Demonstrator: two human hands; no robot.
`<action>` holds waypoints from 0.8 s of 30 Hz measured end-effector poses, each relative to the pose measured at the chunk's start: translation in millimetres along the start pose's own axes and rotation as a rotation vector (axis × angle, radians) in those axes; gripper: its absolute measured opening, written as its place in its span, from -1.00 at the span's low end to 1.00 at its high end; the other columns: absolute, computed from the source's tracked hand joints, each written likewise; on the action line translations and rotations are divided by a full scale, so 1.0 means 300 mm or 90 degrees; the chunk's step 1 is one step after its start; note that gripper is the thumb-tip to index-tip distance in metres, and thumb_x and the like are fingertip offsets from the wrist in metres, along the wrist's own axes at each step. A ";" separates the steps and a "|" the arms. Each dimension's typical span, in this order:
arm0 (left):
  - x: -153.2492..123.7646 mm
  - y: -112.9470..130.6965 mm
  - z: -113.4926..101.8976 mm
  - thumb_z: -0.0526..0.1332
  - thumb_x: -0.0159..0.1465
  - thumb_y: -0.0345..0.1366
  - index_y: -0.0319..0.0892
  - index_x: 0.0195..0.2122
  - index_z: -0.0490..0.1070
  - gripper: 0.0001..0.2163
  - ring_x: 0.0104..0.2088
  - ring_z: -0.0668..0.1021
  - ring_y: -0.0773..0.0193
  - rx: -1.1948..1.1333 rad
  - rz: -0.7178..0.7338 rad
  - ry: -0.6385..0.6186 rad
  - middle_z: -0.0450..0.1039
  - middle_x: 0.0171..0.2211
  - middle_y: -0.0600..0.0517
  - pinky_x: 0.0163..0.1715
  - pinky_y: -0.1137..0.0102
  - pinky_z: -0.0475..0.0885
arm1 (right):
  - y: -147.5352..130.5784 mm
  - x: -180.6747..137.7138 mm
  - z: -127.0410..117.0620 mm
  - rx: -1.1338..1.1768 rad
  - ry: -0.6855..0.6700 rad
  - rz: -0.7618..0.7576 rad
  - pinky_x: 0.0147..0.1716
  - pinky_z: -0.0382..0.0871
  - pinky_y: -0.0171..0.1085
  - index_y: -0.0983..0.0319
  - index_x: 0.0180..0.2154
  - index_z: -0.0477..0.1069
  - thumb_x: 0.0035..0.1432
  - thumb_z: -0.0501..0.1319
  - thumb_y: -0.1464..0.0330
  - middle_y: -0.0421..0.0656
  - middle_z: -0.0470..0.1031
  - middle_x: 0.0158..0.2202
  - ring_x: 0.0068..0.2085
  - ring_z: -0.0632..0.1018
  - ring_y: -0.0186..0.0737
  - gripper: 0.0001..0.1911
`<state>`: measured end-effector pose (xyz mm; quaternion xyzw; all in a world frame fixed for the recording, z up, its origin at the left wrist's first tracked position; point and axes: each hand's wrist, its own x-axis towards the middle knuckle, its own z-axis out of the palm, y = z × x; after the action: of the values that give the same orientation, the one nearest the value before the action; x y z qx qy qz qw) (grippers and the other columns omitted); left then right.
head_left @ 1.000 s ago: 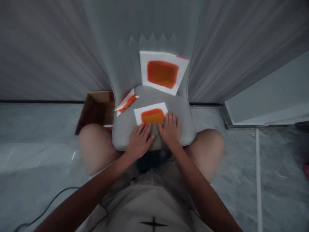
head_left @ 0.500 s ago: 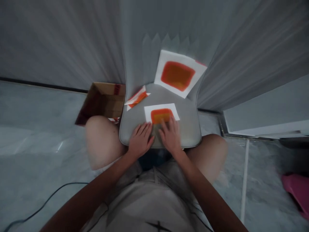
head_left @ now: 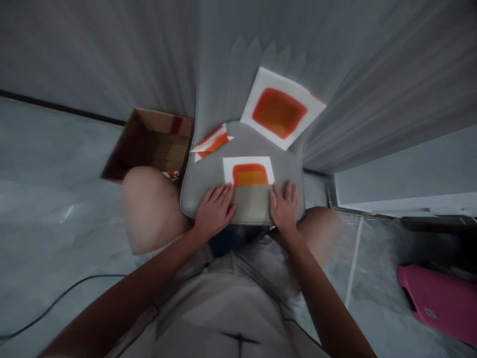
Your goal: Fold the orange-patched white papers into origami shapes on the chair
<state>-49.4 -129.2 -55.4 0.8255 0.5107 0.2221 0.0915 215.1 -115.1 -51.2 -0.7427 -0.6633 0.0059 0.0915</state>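
Note:
A folded white sheet with an orange patch [head_left: 249, 172] lies on the grey chair seat [head_left: 290, 164] between my knees. My left hand [head_left: 215, 213] lies flat, fingers spread, its tips at the sheet's lower left corner. At the lower right corner rests my right hand [head_left: 283, 207], also flat with fingers extended. A larger white sheet with an orange square [head_left: 280, 110] leans against the chair back. A small folded orange-and-white piece [head_left: 211, 142] lies at the seat's far left.
An open cardboard box [head_left: 149, 144] stands on the floor left of the chair. Grey curtain hangs behind. A pink object [head_left: 436, 301] lies on the floor at right, a black cable [head_left: 59, 301] at left, a white rod [head_left: 352, 266] right of my knee.
My right hand slid rightward from the sheet's middle to its lower right corner. The left hand stayed near the lower left. The view swung right, showing more of the pink object.

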 end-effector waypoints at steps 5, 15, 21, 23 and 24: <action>0.001 -0.002 0.002 0.03 0.51 -0.16 -0.19 0.54 0.00 -0.39 0.46 0.26 0.00 0.011 0.007 -0.005 0.22 0.44 -0.11 0.46 -0.01 0.12 | -0.028 -0.012 0.036 -0.011 0.049 0.009 0.36 0.09 0.27 0.14 0.40 0.30 0.54 -0.13 0.15 0.13 0.12 0.49 0.50 0.07 0.23 -0.43; 0.012 0.006 -0.007 0.13 0.47 -0.19 -0.04 0.38 0.33 -0.54 0.43 0.32 0.00 -0.036 -0.001 0.068 0.30 0.41 -0.08 0.43 -0.04 0.21 | -0.032 0.000 0.044 0.011 0.061 0.017 0.35 0.12 0.19 0.14 0.39 0.33 0.52 -0.07 0.18 0.13 0.16 0.47 0.49 0.13 0.19 -0.46; 0.150 0.203 0.036 0.04 0.51 -0.18 -0.15 0.47 0.17 -0.47 0.45 0.28 0.14 -0.110 0.196 -0.069 0.25 0.44 -0.08 0.46 0.13 0.19 | -0.027 -0.001 0.033 0.012 0.017 0.011 0.38 0.06 0.20 0.16 0.42 0.25 0.50 0.00 0.22 0.13 0.05 0.52 0.50 0.10 0.19 -0.45; 0.202 0.257 0.065 0.04 0.50 -0.06 -0.17 0.48 0.16 -0.43 0.49 0.20 0.05 -0.074 0.191 -0.096 0.15 0.48 -0.10 0.48 0.05 0.11 | -0.018 -0.001 0.032 0.003 -0.006 0.004 0.39 0.05 0.19 0.16 0.45 0.19 0.49 0.01 0.24 0.12 0.02 0.53 0.50 0.09 0.18 -0.42; 0.221 0.275 0.079 0.03 0.50 -0.03 -0.18 0.48 0.15 -0.41 0.50 0.17 0.03 -0.054 0.178 -0.108 0.11 0.50 -0.11 0.49 0.02 0.07 | -0.014 -0.001 0.032 0.002 -0.012 0.001 0.39 0.05 0.18 0.16 0.46 0.18 0.49 0.01 0.24 0.11 0.02 0.53 0.50 0.09 0.17 -0.42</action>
<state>52.8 -106.9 -27.1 0.8997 0.3714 0.1837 0.1375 209.7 -113.8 -60.2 -0.7432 -0.6632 0.0138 0.0867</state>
